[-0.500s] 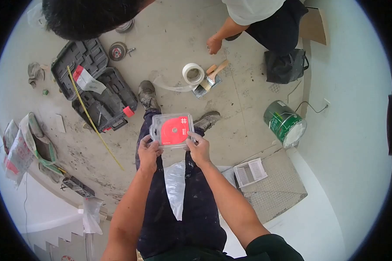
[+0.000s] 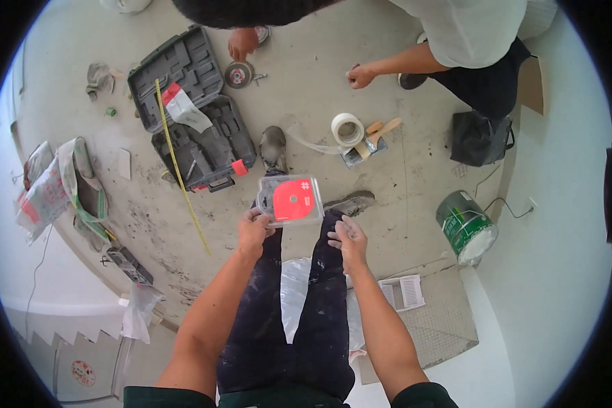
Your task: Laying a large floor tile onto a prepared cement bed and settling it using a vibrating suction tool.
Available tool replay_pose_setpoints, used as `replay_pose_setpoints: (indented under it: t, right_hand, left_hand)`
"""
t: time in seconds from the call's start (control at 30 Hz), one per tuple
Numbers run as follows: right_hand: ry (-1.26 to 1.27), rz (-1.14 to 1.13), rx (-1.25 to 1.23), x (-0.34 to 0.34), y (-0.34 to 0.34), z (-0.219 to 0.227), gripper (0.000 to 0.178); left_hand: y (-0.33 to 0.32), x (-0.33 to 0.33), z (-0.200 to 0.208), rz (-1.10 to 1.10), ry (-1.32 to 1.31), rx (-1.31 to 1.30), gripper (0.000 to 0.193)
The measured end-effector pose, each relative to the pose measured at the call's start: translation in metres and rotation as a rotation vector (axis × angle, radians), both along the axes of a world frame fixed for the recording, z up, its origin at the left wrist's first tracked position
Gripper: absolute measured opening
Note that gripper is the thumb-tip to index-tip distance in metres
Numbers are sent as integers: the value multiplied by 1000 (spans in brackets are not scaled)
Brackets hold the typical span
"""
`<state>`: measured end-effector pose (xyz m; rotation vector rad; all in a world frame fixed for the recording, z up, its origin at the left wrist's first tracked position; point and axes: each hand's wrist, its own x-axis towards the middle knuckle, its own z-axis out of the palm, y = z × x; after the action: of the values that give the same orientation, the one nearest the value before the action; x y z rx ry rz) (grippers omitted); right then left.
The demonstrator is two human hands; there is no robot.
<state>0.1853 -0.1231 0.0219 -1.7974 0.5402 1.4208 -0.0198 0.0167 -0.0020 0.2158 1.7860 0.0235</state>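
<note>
My left hand (image 2: 253, 230) grips the near left corner of a flat clear plastic case (image 2: 268, 182) with a red insert (image 2: 294, 201), round on most sides, with a small hole in its middle. The case is held level above my legs, between my two shoes. My right hand (image 2: 351, 243) is off the case, just to its near right, with fingers slightly curled and apart and nothing in them. Beneath, a silvery plastic sheet (image 2: 294, 292) shows between my trouser legs.
An open black tool case (image 2: 204, 146) lies at left with a yellow tape measure (image 2: 173, 156) across it. Ahead are a tape roll (image 2: 347, 130) and brushes (image 2: 377, 134). A green bucket (image 2: 466, 224) stands right. A co-worker's hand (image 2: 243, 45) reaches near grinding discs (image 2: 239, 75).
My right hand has let go of the clear case and drawn back to the right; my left hand still holds it. The view has shifted, and a co-worker's hand now shows near the discs.
</note>
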Motion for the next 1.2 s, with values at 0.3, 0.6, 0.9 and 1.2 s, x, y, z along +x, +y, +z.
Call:
replay_pose_setpoints:
  t: [0.3,0.6,0.9,1.2]
  right_hand:
    - [7,162,-118,7,-19,3,45]
    - [48,250,-173,-3,-34,12,44]
    - [47,402,-261,-14,-91,44,41]
    - [-255,1141,-236,-44,-160,98,44]
  left_hand:
    - [38,-70,-30,196,87,5,23]
    - [73,-102,-43,221,120,63,21]
    - [33,-113,-30,-110,161,-79,58]
    - [-23,-50,97,-1232,65,-105,100]
